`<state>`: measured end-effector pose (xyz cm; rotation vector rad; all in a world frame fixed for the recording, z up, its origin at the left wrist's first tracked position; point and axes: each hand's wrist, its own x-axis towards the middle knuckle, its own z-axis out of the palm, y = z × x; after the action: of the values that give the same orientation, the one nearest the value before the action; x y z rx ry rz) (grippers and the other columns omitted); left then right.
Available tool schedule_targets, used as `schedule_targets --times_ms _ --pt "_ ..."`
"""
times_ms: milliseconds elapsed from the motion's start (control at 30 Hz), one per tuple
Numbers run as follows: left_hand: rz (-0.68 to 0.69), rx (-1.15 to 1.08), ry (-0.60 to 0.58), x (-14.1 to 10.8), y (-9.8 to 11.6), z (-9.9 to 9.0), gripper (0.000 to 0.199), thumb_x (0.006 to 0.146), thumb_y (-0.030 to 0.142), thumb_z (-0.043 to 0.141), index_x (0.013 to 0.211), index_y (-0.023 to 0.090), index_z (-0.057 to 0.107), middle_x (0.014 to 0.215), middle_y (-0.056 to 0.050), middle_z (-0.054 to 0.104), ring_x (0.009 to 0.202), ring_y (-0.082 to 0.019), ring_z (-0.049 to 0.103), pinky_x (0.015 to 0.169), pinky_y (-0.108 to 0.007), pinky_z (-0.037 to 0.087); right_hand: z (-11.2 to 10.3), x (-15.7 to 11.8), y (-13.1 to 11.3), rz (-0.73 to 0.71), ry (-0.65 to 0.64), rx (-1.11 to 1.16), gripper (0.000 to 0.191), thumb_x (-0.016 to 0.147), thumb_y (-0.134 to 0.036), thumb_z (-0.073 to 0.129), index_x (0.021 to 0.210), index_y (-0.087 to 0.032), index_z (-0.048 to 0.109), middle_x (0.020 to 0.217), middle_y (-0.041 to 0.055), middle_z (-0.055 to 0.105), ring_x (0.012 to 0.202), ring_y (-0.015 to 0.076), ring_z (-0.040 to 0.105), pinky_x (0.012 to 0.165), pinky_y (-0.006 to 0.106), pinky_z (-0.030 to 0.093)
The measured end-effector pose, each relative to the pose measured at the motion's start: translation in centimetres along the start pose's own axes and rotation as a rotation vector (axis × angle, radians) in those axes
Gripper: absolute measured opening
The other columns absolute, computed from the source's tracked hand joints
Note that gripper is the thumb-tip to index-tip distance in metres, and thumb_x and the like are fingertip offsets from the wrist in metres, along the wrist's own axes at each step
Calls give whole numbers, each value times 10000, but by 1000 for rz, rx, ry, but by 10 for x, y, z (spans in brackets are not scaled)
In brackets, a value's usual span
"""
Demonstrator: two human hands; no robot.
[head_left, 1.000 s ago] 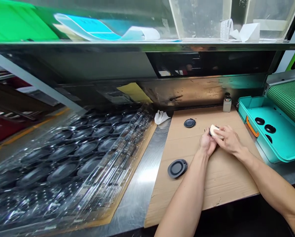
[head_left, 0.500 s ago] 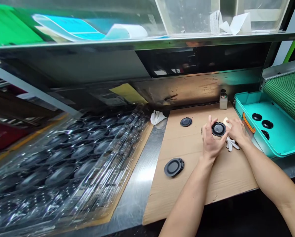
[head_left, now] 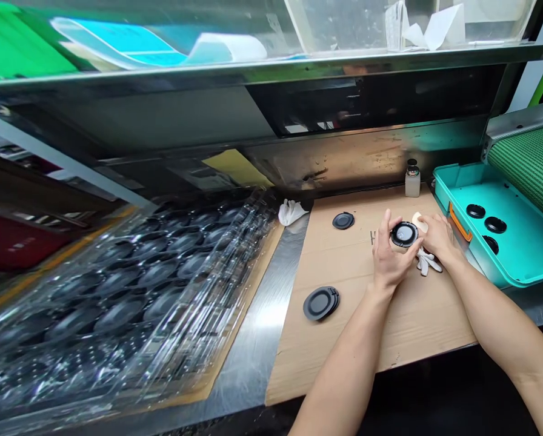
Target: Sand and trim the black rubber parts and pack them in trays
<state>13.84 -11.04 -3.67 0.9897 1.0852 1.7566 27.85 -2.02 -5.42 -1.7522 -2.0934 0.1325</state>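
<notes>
Between thumb and fingers, my left hand (head_left: 389, 254) grips a round black plastic cap (head_left: 404, 234) by its rim, its face turned up towards me. My right hand (head_left: 439, 235) is closed on a small cream-coloured pad (head_left: 417, 220), close against the cap's right edge. Below the hands, a white glove (head_left: 428, 263) lies on the cardboard sheet (head_left: 362, 345). To the left rest a small stack of flat black discs (head_left: 321, 304) and, farther back, another black disc piece (head_left: 343, 220).
A turquoise tray (head_left: 521, 266) with several black caps stands at the right, beside a green conveyor belt (head_left: 530, 151). At the back is a small bottle (head_left: 413, 180). Clear plastic trays of black discs (head_left: 117, 284) fill the left. A metal shelf (head_left: 262, 69) crosses above.
My view has shifted slightly. The cap in my left hand has tilted a little, and its face catches more light. Both hands keep their holds.
</notes>
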Motion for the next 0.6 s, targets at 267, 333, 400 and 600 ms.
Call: schedule_targets --times_ms 267,333,400,600 --pt "34 586 66 28 -35 -35 276 784 268 793 1048 234 721 1301 -180 604 1452 -392 326 1199 -535 276 7 1 6 -16 40 12 392 940 -461 580 1238 -248 721 1172 111 672 1174 300 546 1006 388 394" --pt "18 559 27 28 -32 -39 439 728 269 841 1140 233 694 1310 -172 605 1439 -391 341 1203 -528 249 7 1 6 -15 43 21 387 935 -460 587 1235 -256 721 1162 106 673 1167 298 551 999 389 400" --pt "-13 498 -23 27 -25 -42 619 616 215 910 1188 239 677 1263 -149 635 1422 -383 364 1209 -510 226 6 1 6 -16 49 33 378 936 -456 586 1233 -263 721 1161 104 673 1163 296 555 996 390 404" --pt "-91 397 -45 29 -18 -50 966 495 104 942 1374 286 585 1062 -73 683 1326 -313 475 1204 -461 225 8 1 6 -8 37 40 385 943 -464 581 1240 -263 719 1160 106 674 1177 296 552 993 388 404"
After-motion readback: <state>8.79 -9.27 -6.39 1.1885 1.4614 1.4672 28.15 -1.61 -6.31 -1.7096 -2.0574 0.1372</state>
